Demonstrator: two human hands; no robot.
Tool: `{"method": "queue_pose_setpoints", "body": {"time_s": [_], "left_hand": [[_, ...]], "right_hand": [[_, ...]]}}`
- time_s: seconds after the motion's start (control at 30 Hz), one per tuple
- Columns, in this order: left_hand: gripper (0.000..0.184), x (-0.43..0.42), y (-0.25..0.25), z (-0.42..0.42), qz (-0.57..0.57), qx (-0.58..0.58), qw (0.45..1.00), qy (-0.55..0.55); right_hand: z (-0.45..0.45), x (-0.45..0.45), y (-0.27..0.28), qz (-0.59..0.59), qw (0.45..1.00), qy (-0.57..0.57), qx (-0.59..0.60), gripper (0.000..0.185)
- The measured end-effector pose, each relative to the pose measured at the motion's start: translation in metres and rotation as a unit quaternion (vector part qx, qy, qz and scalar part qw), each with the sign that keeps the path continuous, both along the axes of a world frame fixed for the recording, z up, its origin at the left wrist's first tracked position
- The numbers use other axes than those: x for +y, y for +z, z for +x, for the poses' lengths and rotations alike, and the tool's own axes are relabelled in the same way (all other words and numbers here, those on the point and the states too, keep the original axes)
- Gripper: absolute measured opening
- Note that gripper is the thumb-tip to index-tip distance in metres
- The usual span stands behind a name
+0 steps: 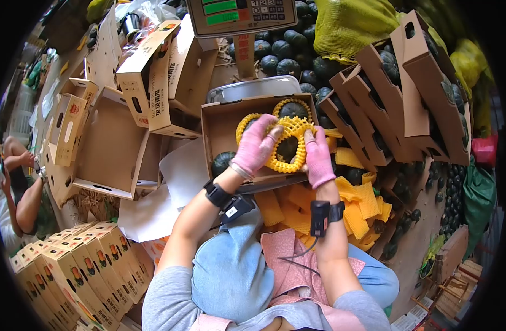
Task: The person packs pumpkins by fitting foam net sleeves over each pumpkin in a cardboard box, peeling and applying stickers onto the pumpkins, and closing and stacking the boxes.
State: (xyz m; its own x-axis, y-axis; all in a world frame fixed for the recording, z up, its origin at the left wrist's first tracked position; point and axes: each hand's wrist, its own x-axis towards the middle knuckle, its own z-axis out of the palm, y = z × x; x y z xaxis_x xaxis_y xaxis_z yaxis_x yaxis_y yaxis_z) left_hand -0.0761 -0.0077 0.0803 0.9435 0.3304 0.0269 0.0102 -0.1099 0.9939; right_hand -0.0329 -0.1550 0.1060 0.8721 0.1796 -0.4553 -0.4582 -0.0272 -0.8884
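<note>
Both hands wear pink gloves. My left hand (257, 146) and my right hand (319, 157) grip opposite sides of a yellow foam net (290, 128), its fingers closed on the mesh. Inside that net sits a dark green squash (287, 148). Below lies an open cardboard box (220, 121) on a metal scale tray (253, 88). At the back of the box is another squash (292, 112) in yellow net, and a netted one shows partly behind my left hand. One bare squash (223, 163) rests at the box's left front corner.
The scale display (242, 16) stands beyond the box. Empty cartons (112, 140) lie left, with folded boxes (87, 270) stacked at lower left. Yellow foam nets (352, 198) are piled right of my lap. Filled cartons (396, 94) lean at right. A person's leg (30, 204) shows far left.
</note>
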Motion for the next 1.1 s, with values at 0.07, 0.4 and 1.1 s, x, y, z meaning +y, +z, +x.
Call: {"method": "queue_pose_setpoints", "body": {"time_s": [0.07, 0.4, 1.1], "left_hand": [[0.016, 0.025, 0.013, -0.013, 0.029, -0.009, 1.000, 0.004], [0.012, 0.067, -0.029, -0.014, 0.030, -0.048, 0.998, 0.007], [0.040, 0.059, -0.001, -0.056, 0.237, -0.054, 0.968, -0.062]], "right_hand": [[-0.023, 0.018, -0.001, 0.038, 0.999, -0.016, 0.009, 0.023], [0.004, 0.053, -0.018, -0.205, 0.907, 0.099, -0.353, 0.015], [-0.024, 0.029, -0.008, -0.375, 0.704, 0.172, -0.578, 0.035]]}}
